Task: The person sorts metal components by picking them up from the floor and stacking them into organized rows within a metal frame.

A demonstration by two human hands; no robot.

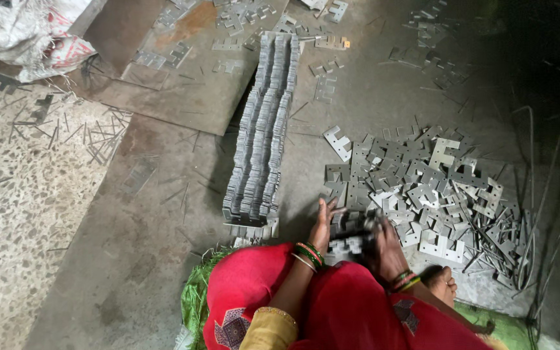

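Note:
I sit on the floor with red cloth over my knees. My left hand [323, 223] rests on edge against a small stack of notched grey metal plates [348, 244] just in front of me. My right hand [384, 246], blurred, presses the stack from the other side. To the right lies a loose heap of the same stamped plates [422, 181]. Ahead stands a long row of plates set on edge [264, 129], running away from me in about three lines. Bangles ring both wrists.
A rusty steel sheet [189, 97] lies at the back left with scattered plates [241, 16] on it. Thin metal offcut strips [98, 136] litter the speckled floor at left. A white sack [34, 29] sits top left. My bare foot [445, 282] rests at right beside bent wires [539, 194].

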